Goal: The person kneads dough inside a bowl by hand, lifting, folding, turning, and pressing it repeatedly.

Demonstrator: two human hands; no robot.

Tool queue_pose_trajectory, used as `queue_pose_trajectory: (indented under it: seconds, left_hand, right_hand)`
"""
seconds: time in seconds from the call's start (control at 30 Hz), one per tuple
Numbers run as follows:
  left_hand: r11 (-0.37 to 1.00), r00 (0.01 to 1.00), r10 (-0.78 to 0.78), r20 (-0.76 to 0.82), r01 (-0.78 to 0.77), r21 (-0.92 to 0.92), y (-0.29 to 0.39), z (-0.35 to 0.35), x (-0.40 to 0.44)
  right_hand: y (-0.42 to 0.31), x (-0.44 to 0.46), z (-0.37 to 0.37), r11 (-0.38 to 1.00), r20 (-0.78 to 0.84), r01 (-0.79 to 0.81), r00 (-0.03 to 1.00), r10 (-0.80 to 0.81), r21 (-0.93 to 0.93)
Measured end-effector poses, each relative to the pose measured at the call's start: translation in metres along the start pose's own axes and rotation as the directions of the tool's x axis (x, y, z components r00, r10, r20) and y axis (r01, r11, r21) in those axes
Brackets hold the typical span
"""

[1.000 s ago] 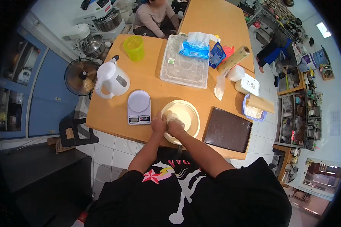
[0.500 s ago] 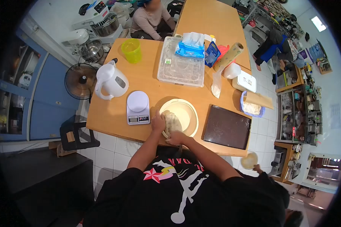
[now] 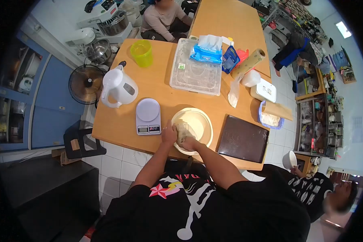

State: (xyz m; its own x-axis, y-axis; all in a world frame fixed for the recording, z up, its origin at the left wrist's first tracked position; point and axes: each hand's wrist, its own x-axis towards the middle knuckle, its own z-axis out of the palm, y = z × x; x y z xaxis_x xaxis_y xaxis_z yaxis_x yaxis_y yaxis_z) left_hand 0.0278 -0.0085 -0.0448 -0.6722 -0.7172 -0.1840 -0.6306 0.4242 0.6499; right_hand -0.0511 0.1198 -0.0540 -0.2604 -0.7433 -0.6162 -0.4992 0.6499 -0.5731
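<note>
On the near side of the table, a cream plastic bowl (image 3: 209,121) holds a lump of pale dough (image 3: 184,131) against its left wall. My left hand (image 3: 169,134) grips the bowl's left rim, right beside the dough. Fingers curled, my right hand (image 3: 190,144) presses into the lower part of the dough, inside the bowl; its fingertips are partly hidden. A white kitchen scale (image 3: 148,116) sits just left of the bowl. To the right lies a dark baking tray (image 3: 244,138).
A white kettle (image 3: 119,86), a yellow-green cup (image 3: 141,53), a clear lidded box (image 3: 196,76) with tissues (image 3: 206,51), and a purple basket (image 3: 271,119) stand around. One person sits beyond the table; another, at right, carries a white bowl (image 3: 289,160).
The dough in the bowl is reshaped slightly, and my right hand has shifted a little up and right. At right, a person carrying a bowl has come further into view.
</note>
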Motion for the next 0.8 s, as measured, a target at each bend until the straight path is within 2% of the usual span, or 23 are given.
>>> queue_pose_trajectory:
  seconds: [0.1, 0.2, 0.3, 0.4, 0.5, 0.6, 0.7, 0.77, 0.8]
  left_hand:
    - [0.999, 0.999, 0.031, -0.006, -0.032, -0.012, -0.004, 0.002, 0.002]
    - [0.995, 0.993, 0.101, -0.067, -0.102, -0.015, -0.013, 0.011, 0.002]
    - [1.000, 1.000, 0.009, -0.005, -0.009, 0.013, -0.002, 0.001, -0.002]
    - [1.000, 1.000, -0.007, -0.015, 0.007, 0.019, -0.002, 0.001, -0.002]
    - [0.997, 0.997, -0.080, -0.005, 0.080, -0.024, -0.001, -0.001, -0.001]
    - [0.997, 0.999, -0.016, -0.048, 0.013, -0.077, -0.004, 0.001, 0.002]
    - [0.994, 0.995, -0.101, 0.023, 0.102, -0.049, -0.002, -0.002, 0.003]
    - [0.993, 0.999, -0.048, 0.015, 0.050, -0.109, -0.006, 0.000, 0.003]
    - [0.990, 1.000, -0.021, 0.008, 0.022, -0.137, -0.010, 0.001, 0.005]
  right_hand:
    - [0.023, 0.020, 0.006, 0.972, 0.051, 0.215, 0.976, -0.211, -0.093]
    - [0.015, 0.005, -0.002, 0.985, 0.028, -0.025, 0.999, 0.021, 0.171]
    - [-0.019, -0.021, -0.017, 0.997, -0.104, -0.058, 0.992, 0.064, 0.056]
    - [-0.021, -0.023, -0.004, 0.997, -0.213, -0.075, 0.974, 0.078, 0.021]
    - [-0.017, -0.019, 0.007, 0.980, -0.140, -0.193, 0.970, 0.197, 0.044]
    - [-0.055, -0.049, -0.018, 0.999, -0.132, -0.016, 0.991, 0.022, 0.044]
    - [-0.057, -0.026, -0.006, 0.939, -0.281, 0.304, 0.926, -0.251, 0.163]
    - [-0.042, -0.002, 0.001, 0.896, -0.252, 0.138, 0.967, -0.030, 0.423]
    - [-0.035, 0.012, 0.009, 0.871, -0.266, 0.127, 0.964, 0.004, 0.475]
